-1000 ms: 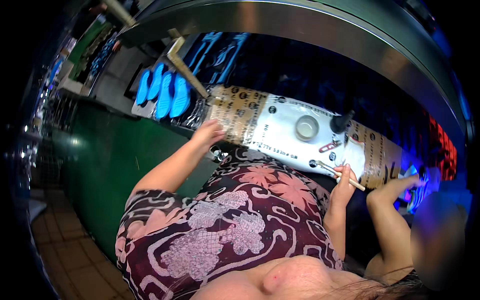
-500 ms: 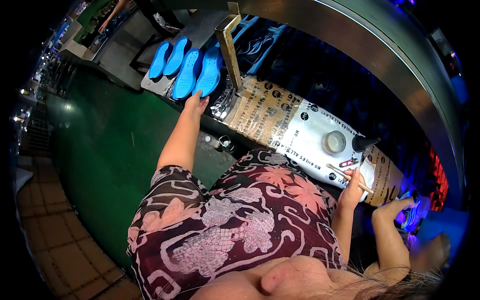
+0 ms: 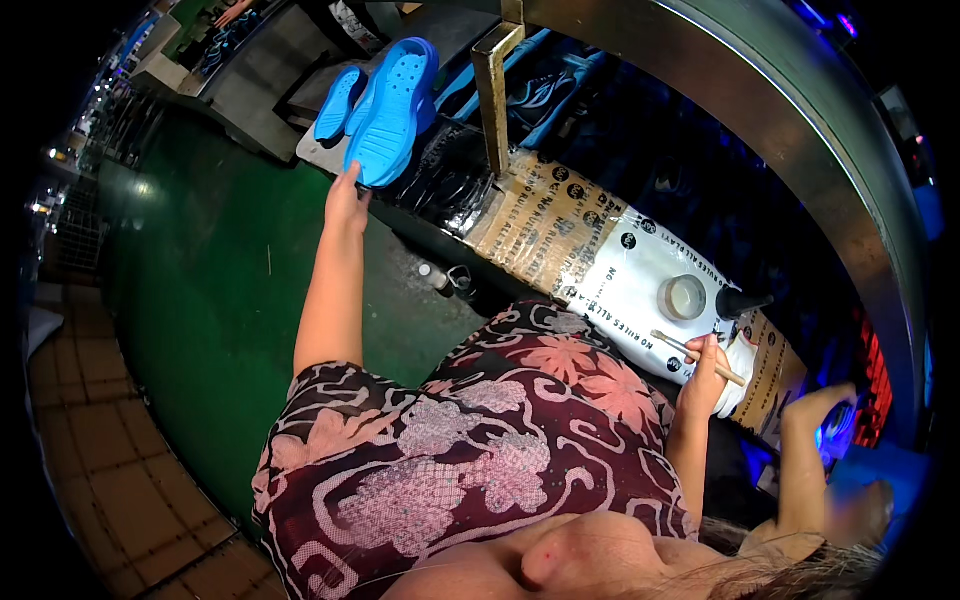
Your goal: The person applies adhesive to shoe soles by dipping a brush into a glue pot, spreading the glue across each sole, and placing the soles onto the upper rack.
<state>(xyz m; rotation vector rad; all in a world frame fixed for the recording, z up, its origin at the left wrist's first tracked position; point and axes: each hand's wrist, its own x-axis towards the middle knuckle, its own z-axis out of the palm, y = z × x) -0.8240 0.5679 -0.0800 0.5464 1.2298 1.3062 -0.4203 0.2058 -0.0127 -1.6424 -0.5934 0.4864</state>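
My left hand (image 3: 347,205) reaches out to the far left, fingers closed on the near end of a blue shoe sole (image 3: 392,120). Further blue edges show beneath that sole; whether they belong to a second held sole, I cannot tell. Beside it a smaller-looking blue sole (image 3: 340,104) lies on the bench end, and another is partly covered. In my right hand (image 3: 706,380) is a thin wooden-handled brush (image 3: 728,375), its tip pointing left over the bench. A small round bowl (image 3: 681,299) with pale contents stands beyond the brush.
Tape and printed paper cover the bench (image 3: 545,215). A dark pointed object (image 3: 742,301) stands by the bowl, near a white cloth or glove (image 3: 738,370). A metal post (image 3: 492,110) rises between soles and rack of shoes (image 3: 545,90). Another person's arm (image 3: 803,430) is at right.
My left hand has closed on a blue sole and moved left with it, over the neighbouring soles. The brush stays in my right hand.
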